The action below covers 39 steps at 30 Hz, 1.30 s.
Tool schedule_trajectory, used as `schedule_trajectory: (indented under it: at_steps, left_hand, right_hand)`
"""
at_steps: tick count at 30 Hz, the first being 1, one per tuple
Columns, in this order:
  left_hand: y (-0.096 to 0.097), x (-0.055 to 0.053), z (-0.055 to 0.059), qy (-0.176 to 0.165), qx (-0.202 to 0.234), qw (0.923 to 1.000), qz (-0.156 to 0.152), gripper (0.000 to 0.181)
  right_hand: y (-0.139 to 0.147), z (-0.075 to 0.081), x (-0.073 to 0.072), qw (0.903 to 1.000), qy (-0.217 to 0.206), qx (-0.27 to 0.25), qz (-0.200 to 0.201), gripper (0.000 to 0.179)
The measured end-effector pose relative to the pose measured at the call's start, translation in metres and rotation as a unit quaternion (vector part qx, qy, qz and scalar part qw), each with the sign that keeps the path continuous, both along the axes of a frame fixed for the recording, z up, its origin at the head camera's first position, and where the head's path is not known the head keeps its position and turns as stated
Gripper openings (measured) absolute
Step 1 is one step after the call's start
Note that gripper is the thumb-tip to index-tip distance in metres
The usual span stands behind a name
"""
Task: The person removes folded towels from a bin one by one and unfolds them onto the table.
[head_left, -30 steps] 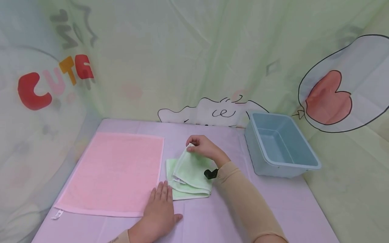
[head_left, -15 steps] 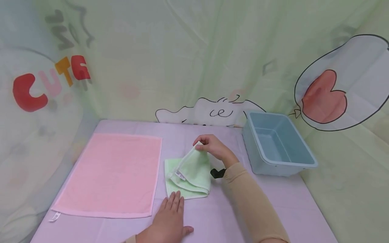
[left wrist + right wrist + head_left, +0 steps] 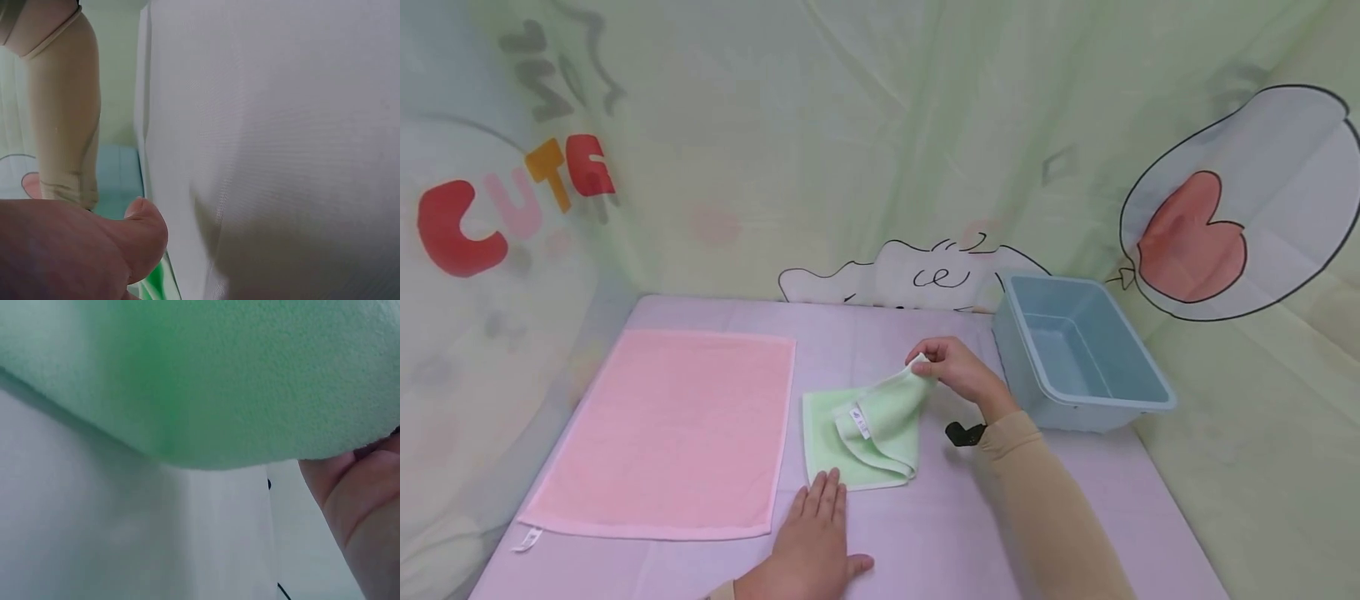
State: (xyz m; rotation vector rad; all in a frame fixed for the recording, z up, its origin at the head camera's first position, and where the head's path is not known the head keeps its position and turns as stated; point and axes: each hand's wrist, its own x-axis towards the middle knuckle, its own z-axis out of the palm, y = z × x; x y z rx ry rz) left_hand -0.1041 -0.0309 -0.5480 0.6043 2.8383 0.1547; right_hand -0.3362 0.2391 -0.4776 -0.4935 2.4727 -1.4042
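A light green towel [image 3: 835,442], partly folded over itself, lies in the middle of the table. My right hand [image 3: 958,371] pinches one corner of its upper layer between thumb and fingers and holds it raised. A small white label [image 3: 859,422] shows on the lifted layer. In the right wrist view the green cloth [image 3: 250,381] fills the upper part, with the right hand [image 3: 369,494] at its edge. My left hand [image 3: 812,533] lies flat, fingers straight, its fingertips on the towel's near edge. The left wrist view shows mainly the thumb [image 3: 147,234].
A pink towel [image 3: 670,433] lies spread flat on the left, its tag at the near left corner. An open pale blue basin [image 3: 1022,367] stands at the back right. A lilac cloth [image 3: 910,542] covers the table, and printed curtains [image 3: 737,150] hang behind it.
My right hand has drawn the pinched towel corner to the right, turning the upper layer and its label. My left hand has moved right and nearer, onto the towel's near edge.
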Motion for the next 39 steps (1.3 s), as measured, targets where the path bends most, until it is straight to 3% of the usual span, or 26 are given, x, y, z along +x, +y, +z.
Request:
schedule_trajectory:
  at_steps: [12, 18, 31, 39]
  left_hand:
    - [-0.008, -0.007, 0.002, -0.012, 0.011, 0.9997, 0.019, 0.106]
    - [-0.010, -0.012, 0.005, 0.002, 0.002, 0.9995, 0.030, 0.104]
    - [-0.015, -0.036, -0.002, 0.020, 0.004, 0.9979, 0.062, 0.105]
    - [-0.013, -0.054, -0.001, 0.014, 0.031, 0.9953, 0.090, 0.105]
  right_hand:
    - [0.030, -0.007, 0.019, 0.9997, -0.009, -0.023, 0.002, 0.014]
    - [0.043, -0.013, 0.029, 0.9994, -0.014, -0.029, 0.009, 0.016]
    - [0.071, -0.026, 0.049, 0.9960, -0.071, -0.014, 0.052, 0.021]
    - [0.084, -0.028, 0.060, 0.9905, -0.111, 0.014, 0.079, 0.020]
